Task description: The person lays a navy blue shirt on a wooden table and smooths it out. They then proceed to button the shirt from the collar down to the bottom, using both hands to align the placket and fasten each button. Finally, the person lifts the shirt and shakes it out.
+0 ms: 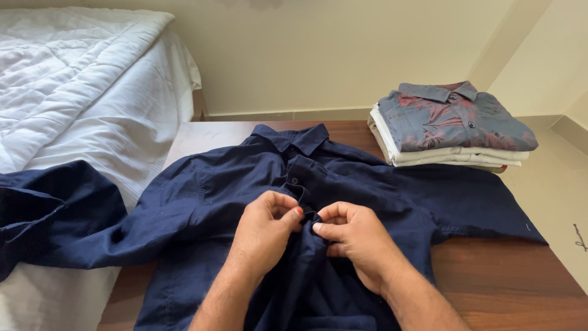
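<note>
Two hands meet at the front of a navy shirt (202,202) that lies face up across a wooden table (508,282), and the buttoning looks, by my reading, to be at an early stage: one dark button (294,181) just below the collar (293,138) sits closed or nearly so, while the placket under the hands hangs loose and bunched toward the near edge, so most of the front appears yet to be fastened. On the far left, a white quilted bed (79,79) adjoins the table, and the shirt's sleeve (49,214) trails off the tabletop onto it. Moving inward, the left hand (264,224) pinches the left edge of the placket between thumb and fingertips, clenched on the cloth. Just beside it, touching or almost touching, the right hand (355,236) grips the opposite edge in the same pinch; whether a button sits between the fingers I cannot tell, since the fabric folds hide it. The grip falls at mid-chest, below the collar, with the shirt's body spreading out flat on both sides. To the far right, well apart from the hands, a stack of folded shirts (453,125) rests at the table's back corner, a grey-blue one with red patterning on top.
</note>
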